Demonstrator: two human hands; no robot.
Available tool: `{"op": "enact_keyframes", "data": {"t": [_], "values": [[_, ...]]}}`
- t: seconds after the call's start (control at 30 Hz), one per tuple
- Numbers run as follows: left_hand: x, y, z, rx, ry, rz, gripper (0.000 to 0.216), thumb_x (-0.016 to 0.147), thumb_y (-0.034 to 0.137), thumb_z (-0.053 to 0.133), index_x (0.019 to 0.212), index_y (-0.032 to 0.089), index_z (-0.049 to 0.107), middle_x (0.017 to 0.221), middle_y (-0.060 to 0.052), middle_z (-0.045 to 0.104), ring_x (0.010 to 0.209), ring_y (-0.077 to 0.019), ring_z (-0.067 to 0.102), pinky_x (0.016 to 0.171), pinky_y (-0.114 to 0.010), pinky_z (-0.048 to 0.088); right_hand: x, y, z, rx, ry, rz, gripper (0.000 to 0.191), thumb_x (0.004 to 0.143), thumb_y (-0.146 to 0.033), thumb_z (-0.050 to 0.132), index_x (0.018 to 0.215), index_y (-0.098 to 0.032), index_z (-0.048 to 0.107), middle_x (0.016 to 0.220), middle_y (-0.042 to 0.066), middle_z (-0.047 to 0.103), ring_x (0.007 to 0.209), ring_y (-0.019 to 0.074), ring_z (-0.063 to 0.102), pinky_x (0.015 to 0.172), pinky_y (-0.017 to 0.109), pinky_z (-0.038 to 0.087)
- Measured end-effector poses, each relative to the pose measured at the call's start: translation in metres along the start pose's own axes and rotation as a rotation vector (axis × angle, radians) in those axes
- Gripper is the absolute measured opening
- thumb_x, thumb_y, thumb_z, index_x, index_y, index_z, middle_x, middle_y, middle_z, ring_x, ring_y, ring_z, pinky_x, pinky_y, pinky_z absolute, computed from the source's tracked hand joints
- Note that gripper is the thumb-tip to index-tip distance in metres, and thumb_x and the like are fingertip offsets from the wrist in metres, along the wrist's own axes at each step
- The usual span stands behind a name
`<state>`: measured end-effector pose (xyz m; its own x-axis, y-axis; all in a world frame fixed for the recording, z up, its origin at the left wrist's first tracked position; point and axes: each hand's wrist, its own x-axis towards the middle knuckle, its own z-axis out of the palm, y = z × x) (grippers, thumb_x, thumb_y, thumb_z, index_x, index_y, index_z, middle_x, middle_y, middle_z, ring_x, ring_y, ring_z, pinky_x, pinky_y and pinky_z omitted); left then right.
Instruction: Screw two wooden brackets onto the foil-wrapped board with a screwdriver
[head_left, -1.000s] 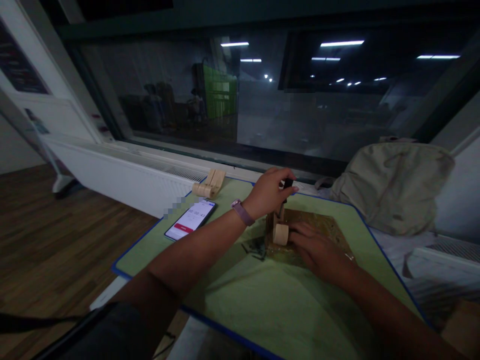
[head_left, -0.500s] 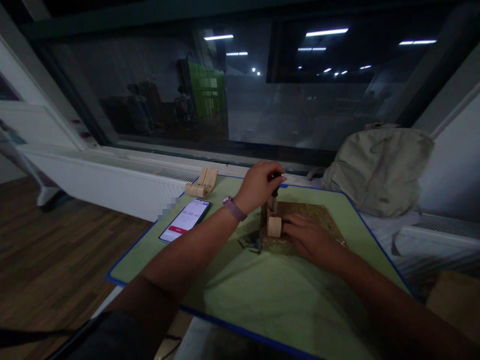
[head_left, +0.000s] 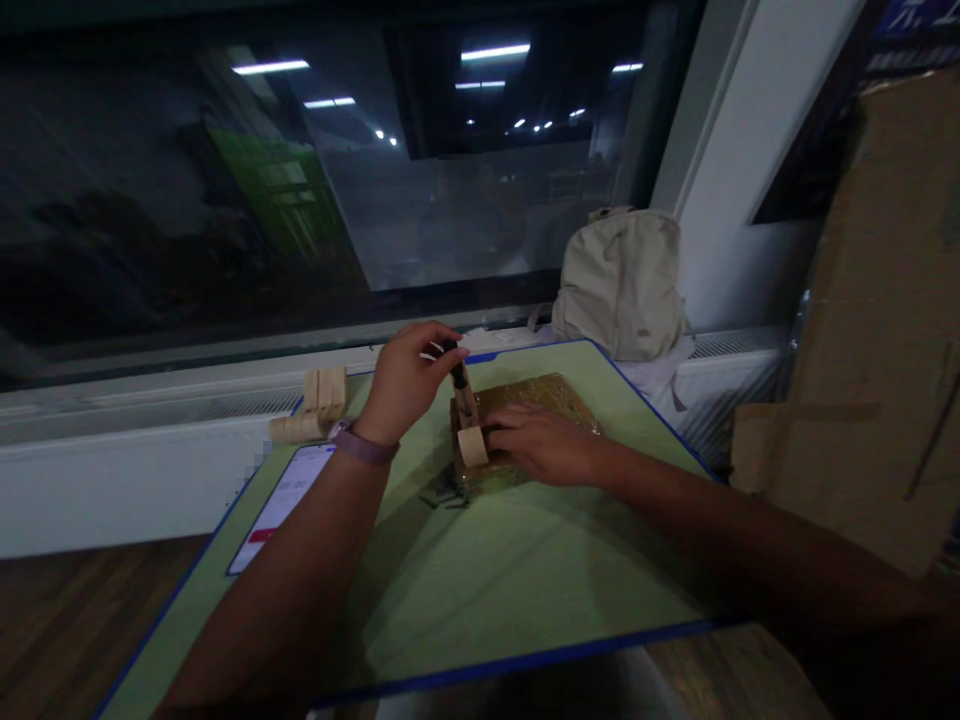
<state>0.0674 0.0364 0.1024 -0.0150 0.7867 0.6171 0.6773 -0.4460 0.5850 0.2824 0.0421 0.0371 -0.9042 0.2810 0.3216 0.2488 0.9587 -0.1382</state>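
Gripping likely screwdriver (head_left: 457, 368), more cardboard (head_left: 870, 330) visible

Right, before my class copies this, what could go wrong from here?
1. The black-handled tool in the left hand, pointing down at the wooden piece, could slip and jab the right hand close beside it.
2. The small dark pieces beside the brown slab might get knocked and scattered.
3. The left forearm partly hides the phone, so a careless sweep might shift it.

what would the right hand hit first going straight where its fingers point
The right hand would likely meet the wooden piece first, just ahead; whether they already touch is unclear.
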Motion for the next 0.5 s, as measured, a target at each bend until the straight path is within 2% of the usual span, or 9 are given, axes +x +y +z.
{"op": "enact_keyframes", "data": {"t": [0.07, 0.2, 0.3, 0.5], "values": [[0.0006, -0.0006, 0.0003, -0.001, 0.0, 0.004, 0.01, 0.079, 0.024, 0.071, 0.088, 0.019, 0.071, 0.086, -0.003, 0.071, 0.078, -0.0159, 0.064, 0.074, -0.029, 0.055, -0.0007, 0.0009, 0.0018, 0.003, 0.021, -0.001, 0.031, 0.088, -0.006, 0.05, 0.112, -0.019, 0.066, 0.117, 0.011, 0.065, 0.108, 0.0236, 0.058, 0.096, 0.041, 0.046], [0.0013, -0.0035, 0.0001, -0.121, -0.061, -0.066, 0.022, 0.079, 0.02, 0.068, 0.102, 0.018, 0.067, 0.092, -0.005, 0.072, 0.087, -0.0177, 0.068, 0.078, -0.031, 0.056, -0.0018, 0.0037, 0.0055, 0.022, 0.049, -0.005, 0.032, 0.088, -0.005, 0.05, 0.112, -0.019, 0.067, 0.118, 0.011, 0.065, 0.109, 0.0238, 0.058, 0.095, 0.041, 0.046], [0.0001, -0.0035, -0.0001, -0.162, -0.119, -0.04, 0.016, 0.082, 0.02, 0.064, 0.098, 0.017, 0.067, 0.095, -0.006, 0.073, 0.09, -0.0172, 0.069, 0.082, -0.031, 0.055, -0.0016, 0.0037, 0.0058, 0.015, 0.031, -0.011, 0.033, 0.087, -0.006, 0.051, 0.114, -0.019, 0.067, 0.119, 0.011, 0.064, 0.112, 0.0245, 0.057, 0.097, 0.042, 0.046], [-0.0011, 0.0013, -0.0001, -0.091, -0.061, -0.009, 0.015, 0.078, 0.028, 0.072, 0.087, 0.018, 0.067, 0.094, -0.005, 0.071, 0.079, -0.0148, 0.065, 0.066, -0.025, 0.054, -0.0001, 0.0003, 0.0025, -0.016, 0.026, -0.004, 0.037, 0.085, -0.003, 0.052, 0.115, -0.019, 0.067, 0.123, 0.011, 0.064, 0.112, 0.0257, 0.058, 0.096, 0.043, 0.046]]}}
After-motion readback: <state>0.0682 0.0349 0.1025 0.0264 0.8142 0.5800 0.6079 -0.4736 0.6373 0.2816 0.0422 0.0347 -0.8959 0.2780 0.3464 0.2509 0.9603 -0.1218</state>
